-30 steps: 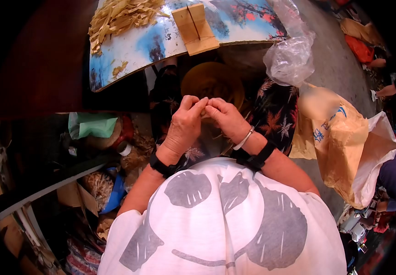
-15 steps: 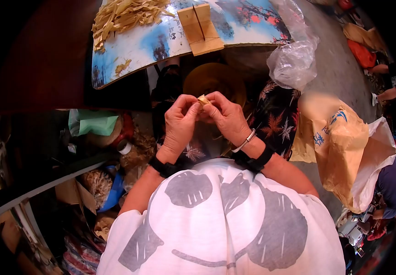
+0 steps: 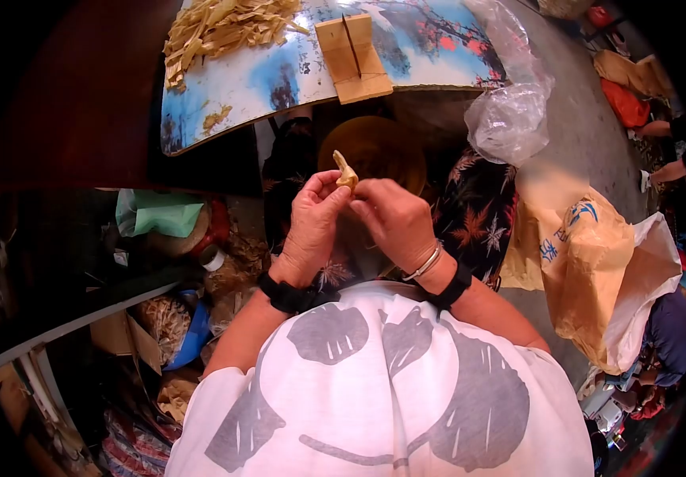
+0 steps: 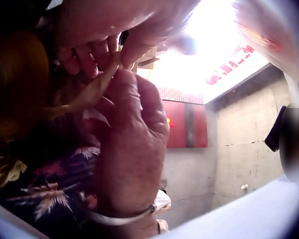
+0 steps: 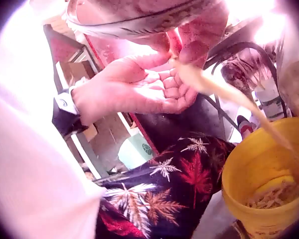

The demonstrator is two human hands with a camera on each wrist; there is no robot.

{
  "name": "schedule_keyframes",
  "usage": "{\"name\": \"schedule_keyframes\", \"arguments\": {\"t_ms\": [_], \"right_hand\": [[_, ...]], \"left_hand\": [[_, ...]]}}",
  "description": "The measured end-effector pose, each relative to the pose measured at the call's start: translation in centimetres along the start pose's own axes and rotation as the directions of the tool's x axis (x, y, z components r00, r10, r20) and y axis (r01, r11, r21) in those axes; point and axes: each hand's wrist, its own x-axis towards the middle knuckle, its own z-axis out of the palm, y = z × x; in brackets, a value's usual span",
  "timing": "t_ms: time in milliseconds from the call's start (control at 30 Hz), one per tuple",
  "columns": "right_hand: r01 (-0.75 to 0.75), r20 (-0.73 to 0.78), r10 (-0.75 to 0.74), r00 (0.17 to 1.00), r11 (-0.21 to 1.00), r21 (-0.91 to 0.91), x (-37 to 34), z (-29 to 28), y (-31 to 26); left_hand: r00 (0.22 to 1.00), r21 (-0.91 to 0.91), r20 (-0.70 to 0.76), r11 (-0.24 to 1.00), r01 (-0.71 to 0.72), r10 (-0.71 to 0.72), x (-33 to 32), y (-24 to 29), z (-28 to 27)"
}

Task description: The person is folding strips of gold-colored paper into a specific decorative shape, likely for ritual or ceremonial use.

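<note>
A pale yellow, twisted strip (image 3: 346, 170) rises from between the fingertips in the head view. The left hand (image 3: 312, 232) pinches its lower end between thumb and fingers. Close beside it, the right hand (image 3: 400, 224) has curled fingers at the same end. In the left wrist view the strip (image 4: 93, 90) slants down from where both thumbs meet, and the right hand (image 4: 132, 144) pinches it. The right wrist view shows the left palm (image 5: 134, 89) turned up under the right hand (image 5: 202, 37), with the long strip (image 5: 229, 94) hanging toward a yellow bucket (image 5: 234, 199).
Beyond the hands, a painted board (image 3: 263, 75) bears a pile of pale strips (image 3: 231, 28) and a wooden stand (image 3: 351, 67) with a thin dark upright piece. Clear plastic (image 3: 510, 119) and a brown paper bag (image 3: 589, 278) are at the right.
The strip, mostly hidden between the fingers before, now stands out above the left fingertips. The right hand has turned and lowered slightly. The board sits a little lower in the head view.
</note>
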Motion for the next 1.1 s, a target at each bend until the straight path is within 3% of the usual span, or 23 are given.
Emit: {"name": "schedule_keyframes", "arguments": {"t_ms": [67, 100, 200, 233, 333, 367, 467, 567, 600, 667, 800, 867, 967, 1000, 1067, 1100], "right_hand": [[-0.262, 0.035, 0.261, 0.965, 0.943, 0.207, 1.3, -1.1, -0.6], [-0.403, 0.145, 0.376, 0.915, 0.845, 0.351, 1.5, -0.5, 0.7], [-0.392, 0.24, 0.318, 0.917, 0.827, 0.402, 1.4, -0.3, 2.1], [-0.285, 0.115, 0.261, 0.958, 0.893, 0.348, 1.6, -0.3, 2.1], [-0.487, 0.203, 0.444, 0.873, 0.778, 0.396, 2.5, -1.7, 0.9], [-0.449, 0.183, 0.412, 0.893, 0.772, 0.45, 2.4, -1.3, 1.4], [-0.557, 0.374, 0.414, 0.83, 0.656, 0.51, 2.5, -1.2, 1.8], [-0.479, 0.321, 0.356, 0.878, 0.647, 0.593, 2.7, -0.8, 3.7], [-0.573, 0.404, 0.408, 0.818, 0.532, 0.623, 3.5, -2.2, 3.1], [-0.635, 0.474, 0.426, 0.77, 0.44, 0.635, 4.2, -3.1, 3.0], [-0.586, 0.429, 0.4, 0.81, 0.527, 0.615, 7.6, -3.8, 3.7], [-0.517, 0.356, 0.376, 0.856, 0.585, 0.625, 10.0, -4.9, 3.0], [-0.314, 0.112, 0.315, 0.943, 0.723, 0.616, 14.3, -4.9, 4.3], [-0.247, 0.036, 0.278, 0.96, 0.777, 0.578, 15.5, -4.5, 5.1], [-0.227, -0.059, 0.286, 0.956, 0.855, 0.466, 17.1, -3.7, 5.7], [-0.217, -0.111, 0.283, 0.953, 0.889, 0.403, 18.0, -3.3, 6.0]], "left_hand": [[0.999, 0.116, 0.035, 0.993, -0.01, 0.006, -0.2, 0.7, 0.6], [0.996, 0.156, 0.081, 0.987, -0.035, 0.023, -0.3, 0.6, 0.8], [0.993, 0.267, 0.105, 0.961, -0.077, 0.051, -0.6, 0.2, 1.2], [0.994, 0.319, 0.093, 0.945, -0.079, 0.051, -0.8, 0.2, 1.0], [0.994, 0.426, 0.097, 0.9, -0.091, 0.054, -1.0, -0.1, 0.5], [0.993, 0.455, 0.105, 0.885, -0.095, 0.053, -1.0, -0.2, 0.4], [0.995, 0.489, 0.08, 0.867, -0.095, 0.064, -1.2, 0.8, 1.6], [0.998, 0.484, 0.043, 0.873, -0.067, 0.053, -1.4, 2.1, 1.6], [0.999, 0.465, 0.044, 0.885, -0.024, 0.004, -1.3, 2.5, 1.2], [0.995, 0.427, 0.054, 0.903, 0.054, -0.085, -0.8, 3.5, 0.3], [0.985, 0.497, 0.141, 0.868, 0.02, -0.103, 2.4, 6.1, 0.6], [0.978, 0.624, 0.199, 0.76, -0.18, 0.067, 4.4, 8.1, 1.7], [0.925, 0.759, 0.265, 0.532, -0.375, 0.273, 8.7, 11.1, 3.5], [0.856, 0.758, 0.322, 0.432, -0.489, 0.405, 10.7, 11.1, 3.5], [0.821, 0.784, 0.309, 0.361, -0.506, 0.48, 13.2, 11.9, 3.9], [0.824, 0.782, 0.28, 0.381, -0.493, 0.492, 14.4, 11.9, 4.0]]}}
